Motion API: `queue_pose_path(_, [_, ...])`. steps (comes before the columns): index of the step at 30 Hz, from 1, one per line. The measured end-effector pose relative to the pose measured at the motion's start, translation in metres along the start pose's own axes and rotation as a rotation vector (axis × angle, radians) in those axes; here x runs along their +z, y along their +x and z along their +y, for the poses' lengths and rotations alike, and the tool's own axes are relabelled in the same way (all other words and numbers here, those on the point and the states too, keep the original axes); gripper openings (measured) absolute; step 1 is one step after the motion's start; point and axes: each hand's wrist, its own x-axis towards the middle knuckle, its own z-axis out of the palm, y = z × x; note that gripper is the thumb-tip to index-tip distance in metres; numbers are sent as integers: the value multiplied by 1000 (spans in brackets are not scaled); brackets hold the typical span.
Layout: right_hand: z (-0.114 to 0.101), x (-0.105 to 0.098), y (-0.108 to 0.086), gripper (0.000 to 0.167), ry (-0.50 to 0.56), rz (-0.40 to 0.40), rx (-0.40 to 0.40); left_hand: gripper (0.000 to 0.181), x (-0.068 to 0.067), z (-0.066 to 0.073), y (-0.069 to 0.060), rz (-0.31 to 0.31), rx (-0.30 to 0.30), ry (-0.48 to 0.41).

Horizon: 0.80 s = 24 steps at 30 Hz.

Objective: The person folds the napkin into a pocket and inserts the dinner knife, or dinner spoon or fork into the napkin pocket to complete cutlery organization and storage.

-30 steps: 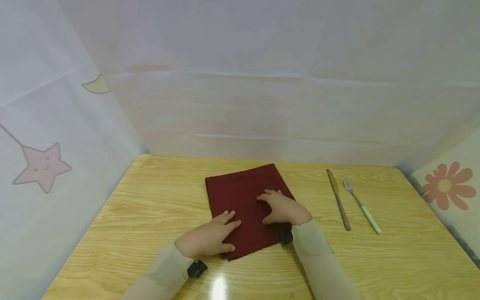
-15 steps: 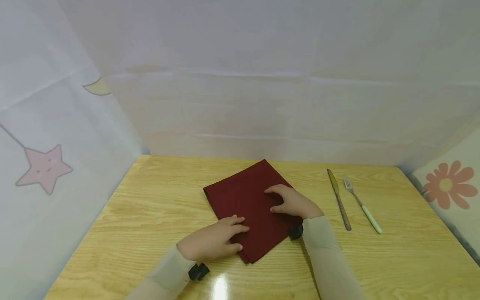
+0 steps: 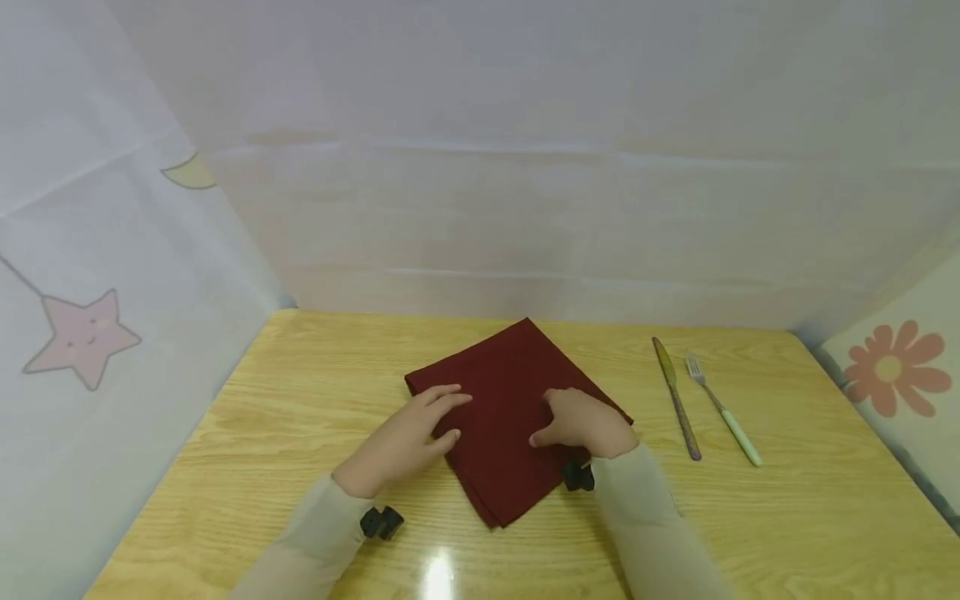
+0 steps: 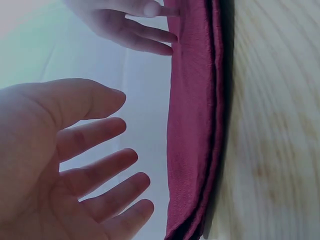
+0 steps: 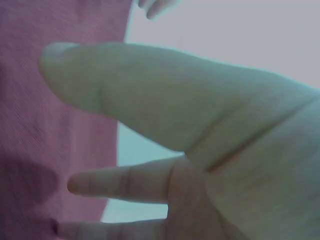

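Note:
A dark red cloth napkin [image 3: 510, 367], folded in layers, lies flat on the wooden table with one corner towards the person. Over its left edge hovers my left hand [image 3: 408, 433], fingers spread and slightly bent. In the left wrist view, a gap separates that hand [image 4: 85, 160] from the folded edge of the napkin [image 4: 192, 125]. My right hand [image 3: 581, 421] is on the napkin's right part, its fingertips touching the fabric and the thumb held apart. The right wrist view shows the thumb and two fingers of this hand [image 5: 190, 145] facing the fabric, holding nothing.
To the right of the napkin lie a table knife [image 3: 677, 400] and a fork with a pale green handle [image 3: 723, 410], side by side. White printed sheets [image 3: 465, 208] wall off the back and both sides of the wooden table [image 3: 300, 400].
The napkin has turned counterclockwise, its near corner swinging right. My left hand has lifted off it and moved up and left. My right hand shifted right, then slightly back left.

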Motion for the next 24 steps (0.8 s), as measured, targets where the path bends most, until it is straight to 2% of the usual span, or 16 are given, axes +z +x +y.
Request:
queue_pose_path(5, [-16,15,3,53,-67,16,41,48,5,-4,1,-45,2,1])
queue_pose_path(8, [-22,20,5,54,-110,19,43,49,7,-6,1,-75,4,-7])
queue_pose_path(10, [-22,22,6,59,-138,22,35,51,9,-7,1,-95,3,-14])
queue_pose_path(15, [-17,20,9,84,-176,-2,14,50,12,-9,2,-125,1,-17])
queue_pose_path(21, [-6,17,13,95,-135,-29,9,40,12,-9,1,-173,12,-11])
queue_pose_path(24, [1,17,18,96,-50,-61,7,40,11,-8,0,-189,20,0])
